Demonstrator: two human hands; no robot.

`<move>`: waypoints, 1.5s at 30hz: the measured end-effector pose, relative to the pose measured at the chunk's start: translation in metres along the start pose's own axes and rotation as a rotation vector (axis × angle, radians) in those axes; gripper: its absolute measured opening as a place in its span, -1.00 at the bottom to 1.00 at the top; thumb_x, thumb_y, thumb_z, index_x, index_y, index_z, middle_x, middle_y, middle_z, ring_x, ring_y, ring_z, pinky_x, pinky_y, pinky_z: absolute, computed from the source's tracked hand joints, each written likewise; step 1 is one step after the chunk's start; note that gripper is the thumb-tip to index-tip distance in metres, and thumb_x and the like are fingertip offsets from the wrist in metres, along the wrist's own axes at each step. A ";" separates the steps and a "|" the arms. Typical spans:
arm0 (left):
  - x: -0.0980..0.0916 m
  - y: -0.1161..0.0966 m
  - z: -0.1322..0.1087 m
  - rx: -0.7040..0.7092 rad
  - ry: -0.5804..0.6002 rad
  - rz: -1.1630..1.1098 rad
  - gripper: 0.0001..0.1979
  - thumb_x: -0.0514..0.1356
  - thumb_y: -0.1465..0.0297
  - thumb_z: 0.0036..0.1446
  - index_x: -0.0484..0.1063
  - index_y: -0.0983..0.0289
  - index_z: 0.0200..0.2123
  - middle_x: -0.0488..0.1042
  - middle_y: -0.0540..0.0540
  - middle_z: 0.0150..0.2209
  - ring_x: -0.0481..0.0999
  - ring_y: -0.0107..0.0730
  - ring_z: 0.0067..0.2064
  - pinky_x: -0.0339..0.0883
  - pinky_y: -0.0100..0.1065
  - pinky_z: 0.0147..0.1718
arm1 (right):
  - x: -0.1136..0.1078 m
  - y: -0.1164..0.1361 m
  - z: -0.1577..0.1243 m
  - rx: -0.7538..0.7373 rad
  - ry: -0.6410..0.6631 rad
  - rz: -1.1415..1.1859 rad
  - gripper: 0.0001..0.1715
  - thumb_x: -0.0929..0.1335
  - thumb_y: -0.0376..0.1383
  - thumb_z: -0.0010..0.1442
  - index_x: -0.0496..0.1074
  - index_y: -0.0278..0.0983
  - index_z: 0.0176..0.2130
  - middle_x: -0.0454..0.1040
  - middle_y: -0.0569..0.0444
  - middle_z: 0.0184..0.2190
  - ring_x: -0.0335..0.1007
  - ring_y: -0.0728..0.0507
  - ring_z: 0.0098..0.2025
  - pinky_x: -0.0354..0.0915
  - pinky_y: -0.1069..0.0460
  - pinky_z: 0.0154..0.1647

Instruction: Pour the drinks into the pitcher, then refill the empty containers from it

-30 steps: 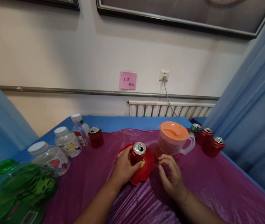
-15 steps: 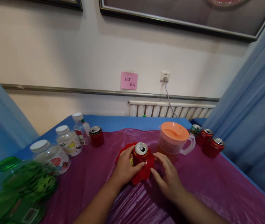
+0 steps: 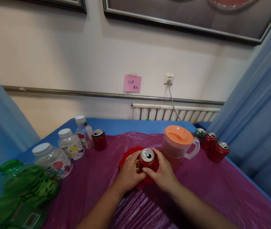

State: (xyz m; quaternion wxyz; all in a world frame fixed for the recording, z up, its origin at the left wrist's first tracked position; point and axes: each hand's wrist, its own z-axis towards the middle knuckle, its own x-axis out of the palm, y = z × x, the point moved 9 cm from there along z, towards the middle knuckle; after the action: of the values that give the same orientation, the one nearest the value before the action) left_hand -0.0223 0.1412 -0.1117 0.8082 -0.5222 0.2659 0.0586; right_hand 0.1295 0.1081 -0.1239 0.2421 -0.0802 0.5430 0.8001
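An opened red drink can stands upright at the middle of the table, over a red scalloped dish. My left hand is wrapped round the can's left side, and my right hand grips its right side. Both thumbs lie across the front of the can, close together. Whether the can's base rests on the dish is hidden by my hands. Just behind my right hand is a clear pitcher with an orange lid and some amber liquid low inside.
On the left stand another red can, a clear bottle, two white-capped jars and green plastic bottles. Several cans stand at the right edge. A purple plastic sheet covers much of the blue table.
My right hand has moved left and closed on the can, where before it was apart with fingers spread. The can has shifted slightly right and towards me.
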 end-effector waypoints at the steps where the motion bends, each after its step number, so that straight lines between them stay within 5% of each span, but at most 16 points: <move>1: 0.000 -0.001 0.000 -0.004 0.004 -0.002 -0.33 0.34 0.49 -0.11 0.47 0.18 0.15 0.56 0.18 0.16 0.55 -0.02 0.16 0.35 -0.02 0.25 | 0.001 0.000 0.001 0.002 -0.006 0.005 -0.15 0.53 -0.18 0.02 0.34 -0.21 0.26 0.53 -0.11 0.15 0.47 -0.35 0.18 0.34 -0.33 0.25; 12: 0.005 -0.003 0.002 0.001 0.096 -0.094 -0.23 0.45 0.31 -0.06 0.39 0.20 0.27 0.50 0.25 0.24 0.51 0.06 0.24 0.36 0.01 0.26 | -0.023 0.020 -0.002 -0.043 -0.117 0.044 -0.35 0.53 -0.21 0.01 0.39 -0.20 0.09 0.59 -0.05 -0.03 0.54 -0.29 0.01 0.47 -0.20 0.07; 19: -0.004 0.012 0.007 0.021 0.017 -0.015 -0.29 0.41 0.12 0.01 0.42 0.15 0.23 0.52 0.23 0.23 0.54 0.06 0.21 0.42 0.02 0.22 | -0.093 0.019 -0.038 -0.058 -0.246 -0.010 -0.30 0.54 -0.18 0.05 0.37 -0.18 0.14 0.57 -0.03 0.03 0.54 -0.25 0.02 0.45 -0.11 0.07; 25: -0.023 0.013 0.013 0.017 -0.195 0.068 -0.50 0.28 0.09 0.14 0.49 0.20 0.09 0.66 0.18 0.01 0.68 -0.05 -0.02 0.53 -0.04 0.08 | -0.201 -0.048 -0.062 0.107 -0.450 -0.152 -0.27 0.54 0.02 0.06 0.41 -0.23 0.11 0.58 -0.09 0.02 0.53 -0.30 0.01 0.42 -0.17 0.04; 32: -0.029 0.013 0.015 0.001 -0.247 0.083 -0.54 0.24 0.07 0.15 0.51 0.22 0.01 0.69 0.20 -0.06 0.71 -0.08 -0.07 0.58 -0.10 0.01 | -0.323 -0.145 -0.067 0.398 -0.782 -0.395 0.02 0.51 0.27 -0.18 0.43 -0.34 0.04 0.56 -0.24 -0.07 0.48 -0.40 -0.07 0.34 -0.30 0.06; 37: -0.032 0.014 0.017 0.001 -0.254 0.084 -0.57 0.25 0.09 0.15 0.52 0.23 -0.02 0.71 0.18 -0.09 0.72 -0.11 -0.10 0.60 -0.14 -0.01 | -0.355 -0.185 -0.070 0.516 -0.815 -0.461 0.12 0.49 0.30 -0.27 0.42 -0.42 0.03 0.52 -0.44 -0.01 0.45 -0.53 -0.01 0.31 -0.38 0.08; 45: -0.032 0.021 0.017 0.023 -0.274 0.087 -0.58 0.25 0.08 0.15 0.55 0.25 -0.07 0.72 0.20 -0.12 0.73 -0.11 -0.15 0.61 -0.13 -0.05 | -0.355 -0.211 -0.069 0.579 -0.780 -0.546 0.15 0.43 0.34 -0.17 0.40 -0.43 0.11 0.54 -0.40 -0.01 0.50 -0.48 -0.01 0.37 -0.28 0.05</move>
State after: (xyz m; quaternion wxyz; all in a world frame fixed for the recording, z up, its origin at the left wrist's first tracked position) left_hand -0.0509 0.1716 -0.1074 0.8397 -0.4878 0.1762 0.1611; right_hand 0.5293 0.0009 -0.1875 0.6360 0.1539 0.5700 0.4969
